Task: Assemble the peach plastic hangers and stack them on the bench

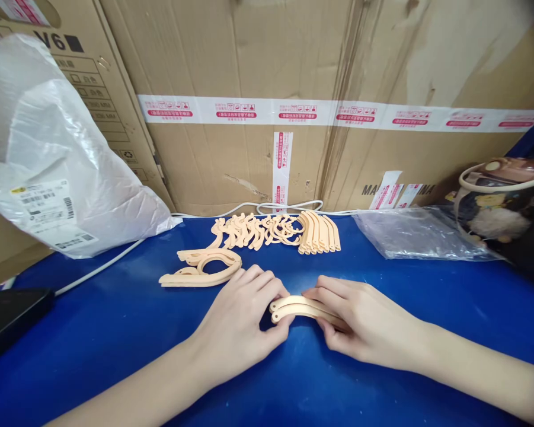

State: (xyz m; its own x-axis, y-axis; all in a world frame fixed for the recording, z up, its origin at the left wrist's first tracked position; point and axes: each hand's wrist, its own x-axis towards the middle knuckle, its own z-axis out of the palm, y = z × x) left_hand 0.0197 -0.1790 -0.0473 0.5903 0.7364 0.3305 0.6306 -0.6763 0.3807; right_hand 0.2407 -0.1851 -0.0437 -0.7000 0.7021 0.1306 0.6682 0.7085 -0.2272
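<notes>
My left hand (249,320) pinches the left end of a pair of beige curved hanger arms (300,305), each with a small hole near its rounded end. Around their right end close the thumb and fingers of my right hand (360,314), which hide that end. The two arms lie one against the other, just above the blue table. Folded beige hangers (173,280) are stacked just beyond my left hand. Farther back lies a pile of beige hooks (244,231), with a neat row of more curved arms (317,234) at its right.
Tall cardboard boxes (231,166) stand along the back of the blue table (137,338). A white plastic parcel bag (71,160) leans at the left, above a black device (13,320). Clear plastic bags (418,234) and a dark bag with a pompom (500,222) lie right. A white cable (102,267) crosses behind.
</notes>
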